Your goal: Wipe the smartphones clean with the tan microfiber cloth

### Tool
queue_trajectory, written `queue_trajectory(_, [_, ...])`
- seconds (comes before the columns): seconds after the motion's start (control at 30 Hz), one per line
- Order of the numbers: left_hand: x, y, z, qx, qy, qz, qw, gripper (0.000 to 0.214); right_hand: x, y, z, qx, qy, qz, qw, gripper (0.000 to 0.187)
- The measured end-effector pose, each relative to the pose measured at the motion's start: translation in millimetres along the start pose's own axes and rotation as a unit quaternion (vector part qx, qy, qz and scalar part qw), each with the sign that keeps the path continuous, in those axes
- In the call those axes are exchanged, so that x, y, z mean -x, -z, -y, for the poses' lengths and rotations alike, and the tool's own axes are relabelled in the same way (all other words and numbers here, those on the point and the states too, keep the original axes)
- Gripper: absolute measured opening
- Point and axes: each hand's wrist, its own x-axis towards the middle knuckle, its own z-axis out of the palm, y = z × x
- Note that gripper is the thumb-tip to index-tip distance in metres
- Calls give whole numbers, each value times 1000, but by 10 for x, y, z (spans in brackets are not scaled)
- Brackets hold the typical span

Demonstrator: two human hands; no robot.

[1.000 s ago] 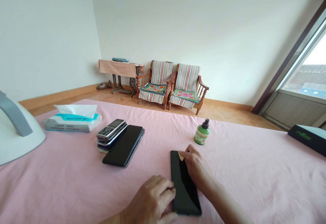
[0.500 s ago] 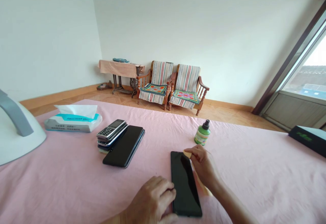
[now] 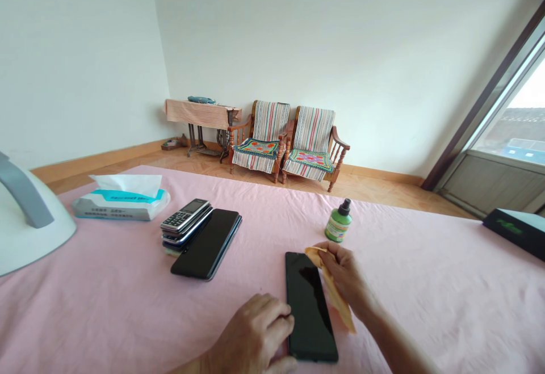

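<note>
Black rectangular smartphone with glossy glass face (image 3: 309,317) lies flat, face up, on the pink fabric tablecloth (image 3: 426,283), its lower end toward the wearer. Left hand (image 3: 258,328): fingers loosely bent, tips against the phone's left long edge, thumb by the lower left corner; it braces and is not wrapped around the phone. Right hand (image 3: 343,274): thumb and fingers pinch a thin, soft yellow wiping cloth (image 3: 340,303), one end bunched at the phone's upper right corner, the rest trailing down just beside the right long edge. Just beyond the right hand, a small green spray bottle with a black top (image 3: 338,225) stands upright, apart from the phone's top edge. To the left, across a stretch of pink fabric, large black flat phones (image 3: 208,243) lie piled, alongside a stack of small silver-and-black keypad phones (image 3: 187,218). Farther left, a white-and-blue soft tissue pack (image 3: 121,204); at the frame's left margin, a white rounded object with a grey handle (image 3: 32,215), partly cut off. Broad run of fabric right of the forearm, reaching to a black box with green lettering (image 3: 511,232) at the far right edge.
</note>
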Motion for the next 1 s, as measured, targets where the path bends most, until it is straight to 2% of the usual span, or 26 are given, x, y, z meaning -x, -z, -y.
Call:
queue_trajectory(0.1, [8,13,-15,-5,4,0,1000,43,17,-18,31,-5,10,20,1000,35])
queue_trajectory(0.3, [14,21,-12,18,8,-5,1000,39,96,-45,105,-41,-28,73,996,38])
queue_trajectory(0.4, [-5,38,-5,72,26,-2,997,40,157,-68,193,-57,-32,101,993,42])
queue_trajectory(0.5, [-36,34,20,148,63,-29,987,31,216,-113,296,-86,-39,119,988,45])
queue_trajectory(0.57, [-61,14,50,208,96,-67,971,27,251,-151,352,-112,-36,140,983,46])
queue_trajectory(0.67, [-105,-6,102,334,150,-96,926,33,297,-207,388,-147,-26,188,971,46])
queue_trajectory(0.77, [-154,22,135,450,178,-67,872,35,333,-254,361,-165,-17,205,964,43])
queue_trajectory(0.83, [-179,55,143,495,181,-51,848,35,346,-277,328,-160,-2,199,967,40])
queue_trajectory(1.0, [-189,91,153,506,209,-73,834,33,336,-291,295,-82,64,164,981,38])
